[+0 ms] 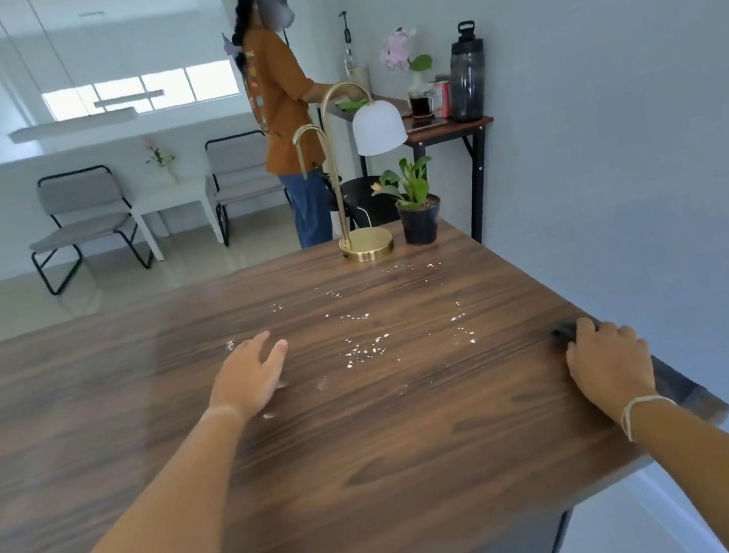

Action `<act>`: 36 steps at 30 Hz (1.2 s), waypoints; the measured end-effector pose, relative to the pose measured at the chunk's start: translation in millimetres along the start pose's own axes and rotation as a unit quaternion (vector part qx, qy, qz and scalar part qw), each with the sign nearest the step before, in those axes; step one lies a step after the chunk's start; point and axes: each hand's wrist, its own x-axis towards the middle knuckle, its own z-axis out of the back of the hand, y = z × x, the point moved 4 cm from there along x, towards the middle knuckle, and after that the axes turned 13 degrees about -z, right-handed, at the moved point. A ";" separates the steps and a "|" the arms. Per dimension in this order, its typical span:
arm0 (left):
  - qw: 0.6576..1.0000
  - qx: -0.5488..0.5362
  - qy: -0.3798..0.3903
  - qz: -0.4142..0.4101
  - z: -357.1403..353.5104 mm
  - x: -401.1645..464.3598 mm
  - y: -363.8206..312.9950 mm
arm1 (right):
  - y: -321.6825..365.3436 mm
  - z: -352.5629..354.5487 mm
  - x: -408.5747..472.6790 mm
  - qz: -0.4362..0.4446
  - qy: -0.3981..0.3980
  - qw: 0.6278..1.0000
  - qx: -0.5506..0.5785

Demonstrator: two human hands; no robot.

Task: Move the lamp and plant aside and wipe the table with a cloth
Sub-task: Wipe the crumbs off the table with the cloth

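A gold lamp (366,244) with a white shade stands at the far end of the wooden table (382,443). Just right of it is a small green plant (410,185) in a black pot. White specks and droplets (365,349) are scattered over the wood between the lamp and my hands. My left hand (251,379) hovers low over the middle of the table, fingers apart, holding nothing. My right hand (608,360) is at the table's right edge, its fingers curled on a dark grey cloth (679,386) that lies along that edge and is partly hidden under the hand.
The table's right side runs close to a pale wall (652,176). Beyond the far end, a person in a brown shirt (282,110) stands at a narrow side table (448,127) with a dark bottle, can, glass and flowers. Two chairs and a white low table stand far left.
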 end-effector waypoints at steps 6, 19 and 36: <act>0.999 0.004 -0.006 0.032 15.3 -12.2 11.9 | 64.7 20.4 13.5 0.096 0.062 0.967 0.228; 0.999 0.001 -0.013 0.031 49.4 43.4 80.7 | 278.8 71.5 -5.0 0.269 0.086 0.884 0.371; 0.996 0.063 0.029 -0.054 29.5 85.1 147.1 | 423.7 -9.9 -16.9 0.339 0.112 0.923 0.145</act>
